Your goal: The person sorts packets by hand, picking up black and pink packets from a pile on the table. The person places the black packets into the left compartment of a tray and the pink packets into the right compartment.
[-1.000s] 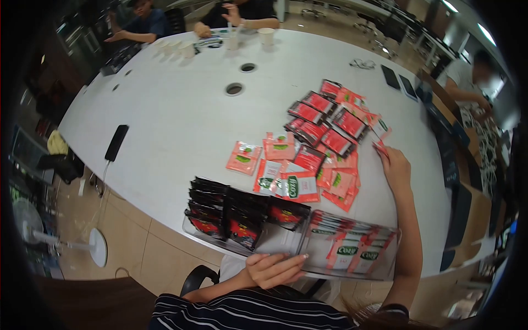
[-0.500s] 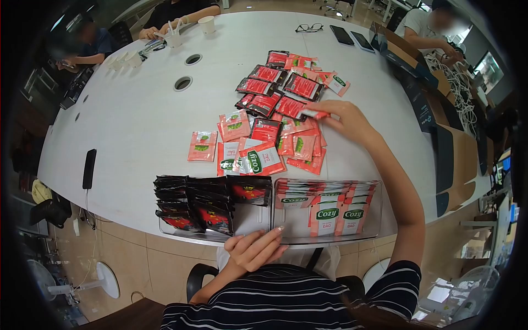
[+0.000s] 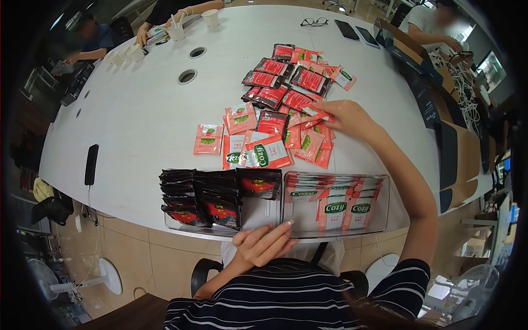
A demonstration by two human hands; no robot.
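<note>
My right hand [image 3: 346,118] is closed on a pink Cozy sachet [image 3: 313,113] at the right side of the loose pile. Red and black sachets [image 3: 311,80] lie among pink ones in that pile. Near the table's front edge stand two clear trays side by side. The left tray [image 3: 258,217] holds black and red packets [image 3: 220,206] in rows, and the right tray [image 3: 302,220] holds upright pink Cozy sachets [image 3: 335,208]. My left hand [image 3: 265,243] rests at the front rims where the trays meet, its fingers together; whether it grips a rim is unclear.
A black phone [image 3: 92,165] with a cable lies at the left. Glasses [image 3: 314,22], two phones [image 3: 346,29] and paper cups [image 3: 210,18] are at the far side. Open cardboard boxes [image 3: 456,159] line the right edge. Other people sit around the table.
My right hand has shifted slightly with the pink sachet, which now lies lower against the pile. The whole view has shifted a little. A co-worker's hand at the far side has moved left.
</note>
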